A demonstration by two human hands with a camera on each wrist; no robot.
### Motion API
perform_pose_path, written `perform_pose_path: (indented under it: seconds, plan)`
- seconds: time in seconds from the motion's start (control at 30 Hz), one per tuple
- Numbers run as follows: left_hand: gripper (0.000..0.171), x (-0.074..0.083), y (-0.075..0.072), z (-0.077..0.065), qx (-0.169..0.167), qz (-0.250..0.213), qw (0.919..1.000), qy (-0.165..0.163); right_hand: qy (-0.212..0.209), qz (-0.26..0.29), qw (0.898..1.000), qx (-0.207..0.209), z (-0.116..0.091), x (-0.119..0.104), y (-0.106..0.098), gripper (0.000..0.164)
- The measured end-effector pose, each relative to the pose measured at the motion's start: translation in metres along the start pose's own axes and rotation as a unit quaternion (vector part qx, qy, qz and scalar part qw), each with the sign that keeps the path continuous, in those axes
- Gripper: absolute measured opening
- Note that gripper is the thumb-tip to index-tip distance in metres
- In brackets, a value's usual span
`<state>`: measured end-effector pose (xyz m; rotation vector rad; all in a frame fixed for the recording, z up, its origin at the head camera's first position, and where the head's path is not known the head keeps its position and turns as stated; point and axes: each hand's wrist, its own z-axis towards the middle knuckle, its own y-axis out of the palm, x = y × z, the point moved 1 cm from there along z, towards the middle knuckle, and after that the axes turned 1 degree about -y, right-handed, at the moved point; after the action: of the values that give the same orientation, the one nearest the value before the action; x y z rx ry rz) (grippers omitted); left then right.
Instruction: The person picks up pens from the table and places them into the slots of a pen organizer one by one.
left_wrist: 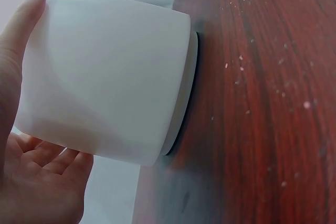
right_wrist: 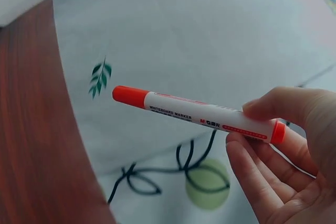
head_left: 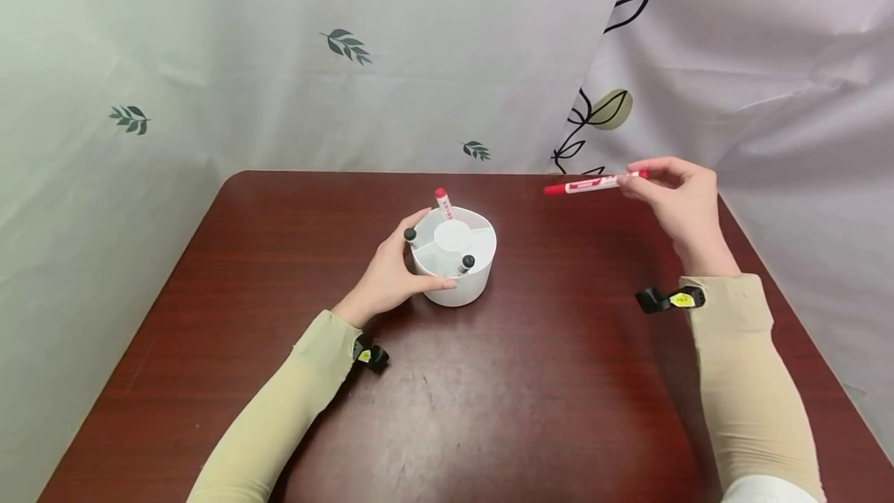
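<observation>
A round white pen holder (head_left: 466,291) with several compartments stands on the table. My left hand (head_left: 389,274) grips its left side, thumb across the near wall; the left wrist view shows the fingers on the far side of the wall (left_wrist: 105,77). In the holder stand one red-capped marker (head_left: 444,203) and two black-capped markers (head_left: 467,263), one at the left rim and one at the front. Off to the right, my right hand (head_left: 680,204) pinches a red whiteboard marker (right_wrist: 184,109) near its tail end, its red cap pointing left toward the holder, held above the table.
The dark red-brown wooden table (head_left: 545,394) extends around the holder. Pale cloth with leaf prints (head_left: 279,84) hangs behind the table and along its sides. A small black camera (head_left: 653,300) is strapped to each wrist.
</observation>
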<state>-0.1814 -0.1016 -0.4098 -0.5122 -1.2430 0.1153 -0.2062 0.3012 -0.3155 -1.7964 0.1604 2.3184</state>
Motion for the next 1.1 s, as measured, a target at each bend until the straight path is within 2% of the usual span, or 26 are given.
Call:
perform_pose_path:
  seconds: [0.13,0.23,0.37,0.47,0.57,0.87,1.1]
  plan:
    - [0.111,-0.001,-0.002,-0.001,-0.001,-0.005,1.0,-0.001,-0.023,0.002,1.0,-0.013,-0.004,-0.012,0.015,0.025]
    - [0.108,0.016,-0.004,-0.004,-0.004,-0.01,0.9999,-0.009,-0.037,-0.017,0.999,-0.022,-0.009,-0.02,0.024,0.025]
    - [0.109,0.018,-0.003,-0.004,-0.007,-0.011,0.9998,-0.015,-0.05,-0.038,0.998,-0.031,-0.015,-0.03,0.032,0.026]
    - [0.113,0.001,0.0,0.001,-0.005,-0.015,0.9998,-0.007,-0.059,-0.037,0.997,-0.037,-0.018,-0.037,0.038,0.027]
    - [0.114,-0.002,0.0,0.002,-0.003,-0.018,0.9998,-0.001,-0.068,-0.021,0.996,-0.046,-0.022,-0.043,0.045,0.028]
    - [0.11,-0.002,-0.001,0.001,-0.001,-0.006,1.0,0.003,-0.102,0.039,0.99,-0.088,-0.034,-0.053,0.06,0.031]
    - [0.11,-0.001,-0.001,0.0,-0.001,-0.009,0.9999,0.007,-0.103,0.038,0.988,-0.113,-0.042,-0.055,0.069,0.03]
